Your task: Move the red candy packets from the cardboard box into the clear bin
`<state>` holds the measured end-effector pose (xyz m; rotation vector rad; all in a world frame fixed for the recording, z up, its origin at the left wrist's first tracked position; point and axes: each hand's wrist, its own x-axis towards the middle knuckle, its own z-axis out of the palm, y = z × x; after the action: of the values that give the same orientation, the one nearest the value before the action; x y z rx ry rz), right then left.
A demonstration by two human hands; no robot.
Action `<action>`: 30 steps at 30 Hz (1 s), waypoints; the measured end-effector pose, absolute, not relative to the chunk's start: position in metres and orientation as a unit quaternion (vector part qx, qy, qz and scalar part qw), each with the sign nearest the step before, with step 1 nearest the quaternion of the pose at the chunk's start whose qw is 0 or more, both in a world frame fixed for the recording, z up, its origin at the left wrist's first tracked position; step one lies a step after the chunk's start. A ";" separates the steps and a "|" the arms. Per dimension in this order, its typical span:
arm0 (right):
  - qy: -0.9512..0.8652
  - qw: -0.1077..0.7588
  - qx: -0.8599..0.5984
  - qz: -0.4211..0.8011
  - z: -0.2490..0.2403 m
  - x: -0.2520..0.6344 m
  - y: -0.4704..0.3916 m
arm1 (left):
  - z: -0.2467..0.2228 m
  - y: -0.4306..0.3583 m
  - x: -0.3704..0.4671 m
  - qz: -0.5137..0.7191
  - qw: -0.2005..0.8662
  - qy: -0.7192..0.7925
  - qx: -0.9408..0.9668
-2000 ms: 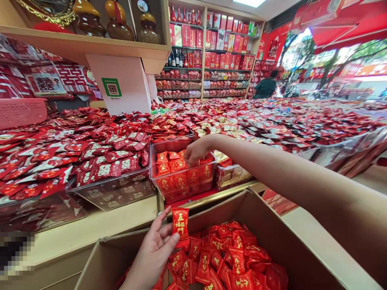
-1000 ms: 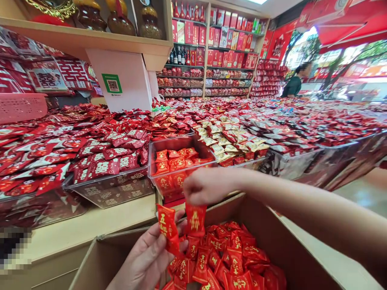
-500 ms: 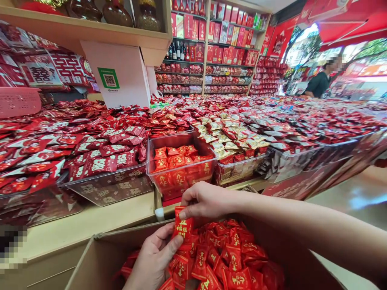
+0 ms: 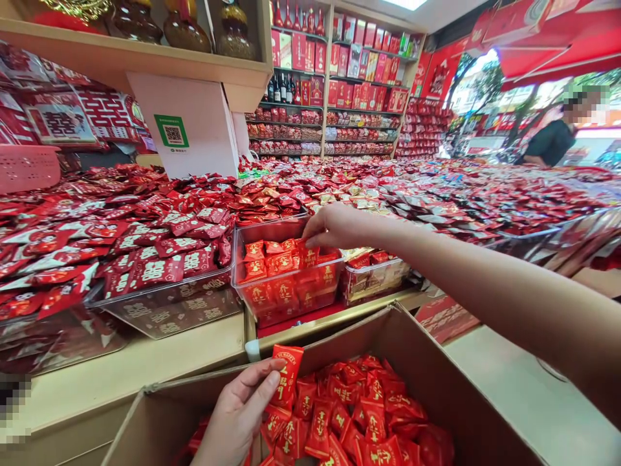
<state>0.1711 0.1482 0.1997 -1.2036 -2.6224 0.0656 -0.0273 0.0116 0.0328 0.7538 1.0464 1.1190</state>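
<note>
My hands have just parted. A half-second ago both met at a packet over the box, low in the middle of the frame; now my right hand (image 4: 334,226) is up over the clear tub (image 4: 279,312) at mid-frame, forearm reaching in from the right edge. Its fingers are bunched close together, tips at a red packet (image 4: 308,256) standing among the others in the tub. I can't tell whether they grip it or only touch it, nor whether it is the packet both hands met at.

My left hand (image 4: 237,409), bottom centre, pinches 1 packet (image 4: 285,377) between thumb and fingers, nearly upright, gold lettering partly covered by my fingers. It hangs just above the box (image 4: 363,336), where a loose heap (image 4: 376,424) of the same red packets lies tumbled every way.

For the work, I read the change as a shift from box to tub: my 2 hands now serve 2 places, with a packet at each. The tub's packets sit in neat rows, below its rim.

Since then, the person (image 4: 550,141) at upper right has moved farther right, beyond the loaded bench (image 4: 145,362).
</note>
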 end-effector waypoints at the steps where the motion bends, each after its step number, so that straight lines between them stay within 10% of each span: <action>1: -0.902 0.108 -0.416 0.024 0.195 0.170 0.151 | 0.032 0.012 -0.027 0.491 0.657 0.464 0.336; 30: -0.903 -0.089 -0.414 0.069 0.178 0.158 0.172 | 0.017 0.013 -0.033 0.462 0.629 0.480 0.401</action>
<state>0.1582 0.1722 0.1779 -1.3800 -3.0103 0.2304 -0.0331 0.0134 0.0171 0.9196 1.0990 1.0588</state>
